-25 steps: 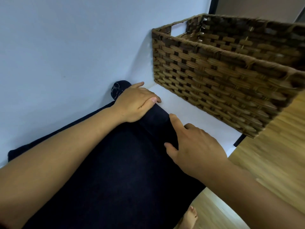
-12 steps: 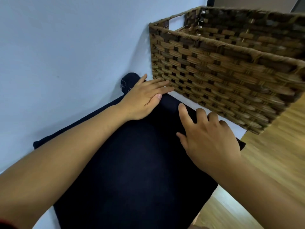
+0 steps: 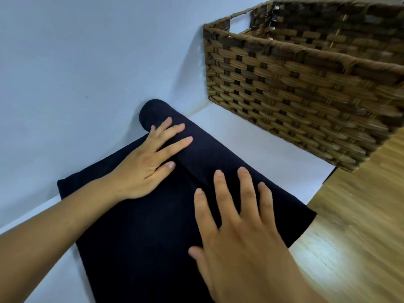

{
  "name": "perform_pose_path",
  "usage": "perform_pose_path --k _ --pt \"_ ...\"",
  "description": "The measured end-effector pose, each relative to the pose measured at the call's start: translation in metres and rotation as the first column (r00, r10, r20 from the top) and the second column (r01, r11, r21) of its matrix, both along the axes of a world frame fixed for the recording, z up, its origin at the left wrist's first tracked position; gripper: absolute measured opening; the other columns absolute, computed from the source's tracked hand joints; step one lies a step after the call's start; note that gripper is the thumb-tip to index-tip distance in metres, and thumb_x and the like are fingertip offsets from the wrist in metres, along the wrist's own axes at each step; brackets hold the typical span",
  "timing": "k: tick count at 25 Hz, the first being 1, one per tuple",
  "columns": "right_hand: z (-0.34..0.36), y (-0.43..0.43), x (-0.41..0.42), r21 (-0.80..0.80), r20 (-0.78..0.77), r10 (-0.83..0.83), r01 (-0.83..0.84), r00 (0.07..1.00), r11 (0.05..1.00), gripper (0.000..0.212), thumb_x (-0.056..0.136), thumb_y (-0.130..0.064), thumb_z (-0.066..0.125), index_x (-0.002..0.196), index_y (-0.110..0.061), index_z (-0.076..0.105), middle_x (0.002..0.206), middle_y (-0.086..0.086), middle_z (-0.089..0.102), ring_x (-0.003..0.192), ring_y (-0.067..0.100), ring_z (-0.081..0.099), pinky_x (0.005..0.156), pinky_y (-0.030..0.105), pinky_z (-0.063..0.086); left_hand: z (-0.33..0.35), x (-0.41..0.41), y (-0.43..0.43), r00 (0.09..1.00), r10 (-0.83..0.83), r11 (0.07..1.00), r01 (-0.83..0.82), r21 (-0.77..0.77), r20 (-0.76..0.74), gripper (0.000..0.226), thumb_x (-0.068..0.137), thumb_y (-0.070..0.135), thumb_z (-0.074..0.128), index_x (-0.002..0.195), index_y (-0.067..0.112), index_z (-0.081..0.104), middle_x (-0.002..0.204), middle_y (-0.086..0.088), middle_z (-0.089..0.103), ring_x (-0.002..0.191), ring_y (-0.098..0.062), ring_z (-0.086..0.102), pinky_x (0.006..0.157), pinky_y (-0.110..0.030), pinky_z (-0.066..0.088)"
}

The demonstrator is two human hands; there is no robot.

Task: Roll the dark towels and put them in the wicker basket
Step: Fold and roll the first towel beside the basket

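The dark towel lies flat on the white tabletop. Its far end is wound into a roll, and the roll's left end touches the wall. The left hand rests flat, fingers spread, on the roll and the cloth beside it. The right hand is also spread, with its fingertips on the roll. The wicker basket stands beyond the towel, apart from it, against the wall. A wooden floor shows to the right.
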State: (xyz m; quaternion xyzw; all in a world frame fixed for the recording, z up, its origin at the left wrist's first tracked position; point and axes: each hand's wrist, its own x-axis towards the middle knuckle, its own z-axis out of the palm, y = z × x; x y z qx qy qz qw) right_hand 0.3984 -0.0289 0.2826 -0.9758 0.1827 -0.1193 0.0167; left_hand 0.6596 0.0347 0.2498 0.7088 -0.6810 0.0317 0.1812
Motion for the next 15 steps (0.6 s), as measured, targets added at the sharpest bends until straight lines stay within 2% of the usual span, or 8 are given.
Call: perform_pose_path --k 2,3,5,6,7,9,11,15 --pt "0.021 -0.018 0.002 0.016 0.054 -0.014 0.013 0.998 1.000 0.077 0.067 -0.052 0.077 0.129 -0.009 0.061 0.121 0.021 0.064 0.103 0.046 0.062 0.080 0.057 0.050 -0.002 -0.005 0.012 0.999 0.030 1.000 -0.030 0.006 -0.018 0.053 0.100 0.023 0.037 0.152 0.024 0.030 0.163 0.004 0.015 0.153 -0.024 0.002 0.120 -0.059 0.015" --pt "0.031 -0.030 0.005 0.038 0.024 -0.036 0.035 0.999 0.999 0.080 0.073 -0.054 0.072 0.137 -0.012 0.051 0.123 0.015 0.063 0.102 0.040 0.061 0.078 0.053 0.052 -0.001 -0.007 0.015 0.999 0.042 0.999 -0.042 0.004 -0.020 0.052 0.100 0.023 0.037 0.151 0.025 0.031 0.163 0.004 0.017 0.153 -0.024 0.003 0.119 -0.059 0.016" --pt "0.039 -0.052 0.013 0.076 -0.082 -0.073 0.080 0.994 0.994 0.090 0.084 -0.062 0.057 0.152 -0.026 0.010 0.138 0.006 0.049 0.112 0.032 0.055 0.084 0.046 0.049 0.004 -0.009 0.013 0.998 0.061 0.998 -0.061 -0.018 0.010 0.049 0.100 0.026 0.036 0.149 0.027 0.036 0.159 0.004 0.026 0.152 -0.023 0.010 0.118 -0.061 0.015" --pt "0.035 -0.060 0.014 0.117 -0.141 -0.077 0.094 0.987 0.989 0.092 0.087 -0.064 0.050 0.150 -0.032 -0.009 0.141 0.004 0.044 0.114 0.029 0.053 0.085 0.042 0.048 0.010 -0.010 0.007 0.996 0.073 0.997 -0.072 -0.035 0.041 0.046 0.100 0.027 0.035 0.146 0.029 0.040 0.156 0.003 0.033 0.150 -0.022 0.016 0.118 -0.062 0.014" --pt "0.029 -0.065 0.015 0.144 -0.197 -0.074 0.103 0.978 0.984 0.092 0.089 -0.065 0.047 0.148 -0.035 -0.017 0.140 0.003 0.043 0.112 0.027 0.055 0.082 0.040 0.047 0.018 -0.010 -0.004 0.994 0.083 0.995 -0.079 -0.052 0.077 0.044 0.100 0.029 0.034 0.143 0.029 0.045 0.150 0.002 0.040 0.147 -0.022 0.025 0.118 -0.062 0.013" --pt "0.022 -0.069 0.016 0.182 -0.217 -0.052 0.092 0.975 0.979 0.089 0.091 -0.063 0.046 0.146 -0.037 -0.019 0.137 0.003 0.045 0.108 0.025 0.057 0.078 0.037 0.046 0.030 -0.016 -0.033 0.987 0.085 0.994 -0.074 -0.086 0.134 0.043 0.100 0.031 0.032 0.138 0.025 0.052 0.141 -0.001 0.049 0.136 -0.020 0.039 0.118 -0.058 0.013" --pt "0.021 -0.074 0.014 0.223 -0.224 -0.044 0.095 0.974 0.970 0.086 0.091 -0.063 0.045 0.147 -0.038 -0.016 0.136 0.002 0.046 0.109 0.025 0.057 0.076 0.035 0.044 0.031 -0.026 -0.065 0.990 0.061 0.993 -0.047 -0.111 0.128 0.044 0.100 0.031 0.030 0.131 0.022 0.059 0.137 0.000 0.056 0.130 -0.017 0.048 0.119 -0.054 0.016" --pt "0.022 -0.108 0.012 0.341 -0.266 -0.118 0.208 0.957 0.917 0.080 0.090 -0.064 0.047 0.150 -0.043 -0.002 0.132 -0.001 0.052 0.112 0.024 0.056 0.083 0.036 0.048 0.026 -0.034 -0.122 0.996 0.035 0.996 -0.028 -0.082 0.082 0.055 0.098 0.033 0.022 0.102 0.019 0.075 0.104 0.004 0.075 0.102 -0.017 0.066 0.108 -0.043 0.036"
